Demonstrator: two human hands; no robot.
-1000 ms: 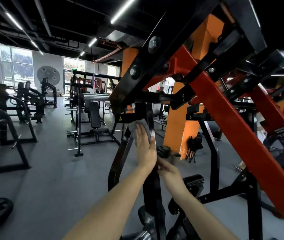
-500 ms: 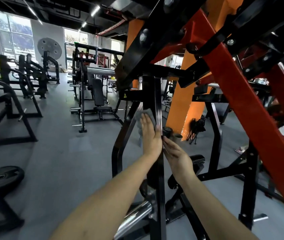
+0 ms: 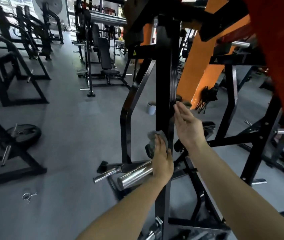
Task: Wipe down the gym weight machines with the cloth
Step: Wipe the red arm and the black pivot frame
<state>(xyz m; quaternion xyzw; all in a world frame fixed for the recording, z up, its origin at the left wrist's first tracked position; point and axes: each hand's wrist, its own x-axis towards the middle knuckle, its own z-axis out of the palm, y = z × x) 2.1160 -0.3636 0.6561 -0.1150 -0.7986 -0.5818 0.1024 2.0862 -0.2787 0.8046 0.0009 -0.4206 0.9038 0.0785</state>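
Pressing against what, that grey cloth (image 3: pixel 153 137)?

Against the front of the black upright post (image 3: pixel 163 75) of the weight machine (image 3: pixel 254 161), low down, just above the chrome bar (image 3: pixel 134 175) that sticks out to the left near the floor.

And what holds it there?

The left hand (image 3: pixel 162 158). It lies flat over the cloth, fingers pointing up and laid straight, thumb at the post's right edge. A bunched part of the cloth shows above and left of the fingertips.

Where is the right hand (image 3: pixel 186 125)?

Higher, on the right side of the same post. It is open and holds nothing, fingers straight and together, their edge against the post. The fingertips reach up to a small dark knob (image 3: pixel 179 97) on that side; whether they touch it I cannot tell.

What stands round the machine?

A curved black bar (image 3: pixel 129 104) runs just left of the post. Behind it a small white bucket (image 3: pixel 151 108) sits on the grey floor (image 3: pixel 68 118). An orange pillar (image 3: pixel 203 70) rises behind the post to the right, and a red beam (image 3: pixel 280 58) crosses the upper right corner.

Farther out?

Two black weight plates (image 3: pixel 26 135) lie on the floor by a frame at the left, a metal spring clip (image 3: pixel 27 196) lies nearer the camera, and a black padded bench (image 3: pixel 104 54) stands farther back.
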